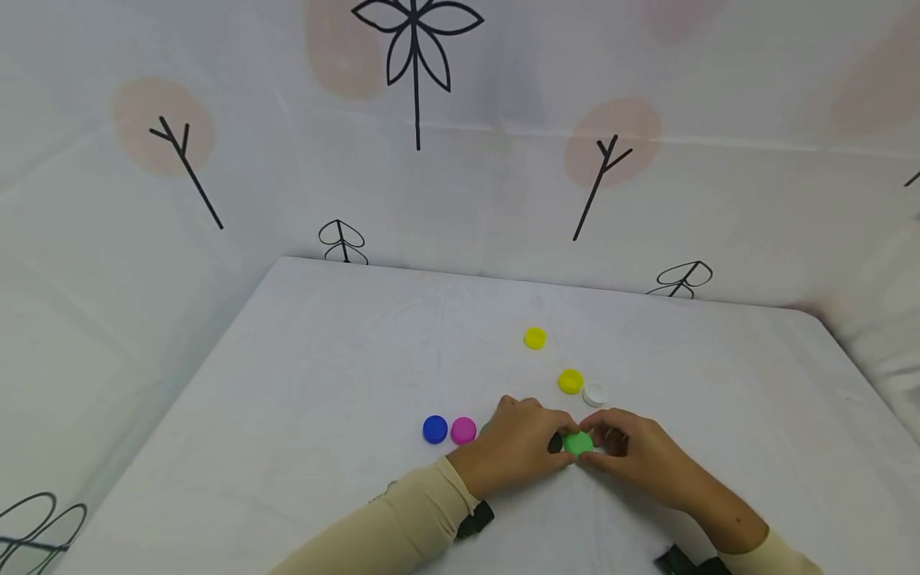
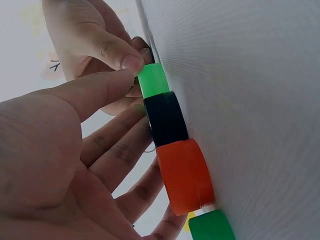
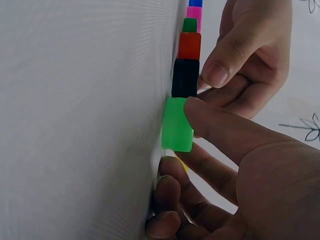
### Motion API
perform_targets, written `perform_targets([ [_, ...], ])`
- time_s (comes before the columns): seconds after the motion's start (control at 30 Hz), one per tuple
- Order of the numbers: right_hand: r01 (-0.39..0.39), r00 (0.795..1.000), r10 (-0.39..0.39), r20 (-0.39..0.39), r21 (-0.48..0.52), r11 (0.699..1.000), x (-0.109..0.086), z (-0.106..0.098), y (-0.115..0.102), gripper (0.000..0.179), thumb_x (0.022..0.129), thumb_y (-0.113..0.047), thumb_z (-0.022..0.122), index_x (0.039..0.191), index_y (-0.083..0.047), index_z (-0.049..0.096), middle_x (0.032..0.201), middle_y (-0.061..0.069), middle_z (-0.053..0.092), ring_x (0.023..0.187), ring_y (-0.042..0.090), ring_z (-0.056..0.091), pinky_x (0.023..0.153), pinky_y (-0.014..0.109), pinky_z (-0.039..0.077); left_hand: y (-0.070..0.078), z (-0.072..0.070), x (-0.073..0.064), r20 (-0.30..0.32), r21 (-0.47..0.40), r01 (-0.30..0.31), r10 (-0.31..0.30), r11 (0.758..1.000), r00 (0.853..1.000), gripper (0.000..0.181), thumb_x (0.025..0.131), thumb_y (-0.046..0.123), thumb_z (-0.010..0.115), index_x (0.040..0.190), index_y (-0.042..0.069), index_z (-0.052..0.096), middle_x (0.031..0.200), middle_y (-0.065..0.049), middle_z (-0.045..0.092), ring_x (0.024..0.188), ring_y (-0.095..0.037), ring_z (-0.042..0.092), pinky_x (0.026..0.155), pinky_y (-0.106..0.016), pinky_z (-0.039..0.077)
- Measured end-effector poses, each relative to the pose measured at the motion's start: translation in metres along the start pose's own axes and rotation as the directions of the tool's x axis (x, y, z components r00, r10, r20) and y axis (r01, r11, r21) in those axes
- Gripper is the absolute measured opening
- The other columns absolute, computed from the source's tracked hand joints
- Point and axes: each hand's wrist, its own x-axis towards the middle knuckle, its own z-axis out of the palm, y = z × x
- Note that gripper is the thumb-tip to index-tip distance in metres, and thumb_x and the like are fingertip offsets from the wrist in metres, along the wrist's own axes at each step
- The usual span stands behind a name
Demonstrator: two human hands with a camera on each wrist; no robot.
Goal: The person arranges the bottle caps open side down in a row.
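A light green bottle cap (image 1: 578,444) lies at the right end of a row of caps, against a black cap (image 2: 166,119). My right hand (image 1: 642,457) pinches it between thumb and forefinger, its other fingers curled beneath the palm. From the other side, my left hand (image 1: 513,443) also pinches the light green cap, thumb and forefinger straddling the seam with the black one. Left of the black cap come an orange cap (image 2: 185,177) and a dark green cap (image 2: 212,226), both mostly hidden by my left hand in the head view.
The row continues left with a pink cap (image 1: 463,430) and a blue cap (image 1: 434,430). Beyond the hands lie two yellow caps, the nearer yellow cap (image 1: 571,381) beside a white cap (image 1: 595,394). A white table (image 1: 323,343) backs onto a patterned cloth (image 1: 496,200).
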Motion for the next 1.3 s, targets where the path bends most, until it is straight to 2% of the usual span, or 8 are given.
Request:
perform_targets([
  [0.3,-0.007,1.0,0.007,0.007,0.004,1.0,0.0,0.0,-0.001,0.03,0.082,-0.024,0.083,0.106,-0.016,0.069,0.086,-0.007,0.059,0.073,-0.002,0.053,0.064,0.02,0.049,0.0,0.002,0.0,-0.009,0.0,-0.008,0.008,1.0,1.0,0.029,0.091,0.04,0.073,0.118,0.031,0.073,0.101,0.022,0.073,0.09,0.0,0.056,0.083,-0.028,0.038],
  [0.6,-0.035,0.999,0.035,0.027,0.004,0.999,0.001,0.0,-0.001,0.031,0.082,-0.026,0.083,0.107,-0.015,0.07,0.086,-0.007,0.06,0.073,-0.001,0.052,0.063,0.02,0.048,-0.001,0.0,0.001,0.022,-0.012,-0.007,0.007,1.0,1.0,0.031,0.091,0.041,0.073,0.12,0.031,0.071,0.108,0.021,0.072,0.093,-0.001,0.056,0.083,-0.027,0.039],
  [0.83,-0.057,0.998,0.057,0.039,0.007,0.998,0.001,-0.001,-0.002,0.033,0.081,-0.026,0.083,0.109,-0.014,0.07,0.087,-0.006,0.06,0.073,0.0,0.051,0.063,0.02,0.048,-0.002,-0.001,0.001,0.0,-0.041,-0.019,0.019,0.999,1.0,0.032,0.091,0.04,0.073,0.122,0.031,0.07,0.112,0.019,0.072,0.098,-0.002,0.06,0.082,-0.027,0.04],
  [0.97,-0.04,0.998,0.04,0.041,0.01,0.999,0.001,-0.001,-0.003,0.033,0.082,-0.026,0.083,0.109,-0.013,0.069,0.087,-0.006,0.059,0.073,0.0,0.051,0.063,0.02,0.048,-0.006,-0.003,0.0,-0.05,-0.048,-0.031,0.028,0.998,0.998,0.033,0.091,0.041,0.072,0.122,0.03,0.07,0.115,0.018,0.072,0.105,-0.004,0.064,0.085,-0.029,0.042],
  [1.1,-0.004,0.999,0.004,0.054,0.014,1.0,0.0,-0.003,-0.003,0.036,0.083,-0.028,0.081,0.113,-0.013,0.067,0.088,-0.005,0.06,0.075,-0.001,0.052,0.064,0.02,0.049,-0.009,-0.013,0.0,-0.108,-0.056,-0.033,0.027,0.998,0.994,0.031,0.092,0.039,0.071,0.121,0.028,0.071,0.117,0.015,0.072,0.107,-0.007,0.065,0.085,-0.03,0.044],
  [1.3,-0.042,0.994,0.041,0.097,0.014,0.999,0.001,-0.018,-0.011,0.041,0.089,-0.034,0.075,0.122,-0.012,0.064,0.088,-0.007,0.063,0.079,-0.001,0.056,0.068,0.021,0.052,-0.012,-0.041,-0.01,-0.182,-0.095,-0.034,0.016,0.995,0.983,0.03,0.095,0.036,0.069,0.122,0.024,0.071,0.117,0.012,0.073,0.111,-0.009,0.066,0.091,-0.037,0.048],
])
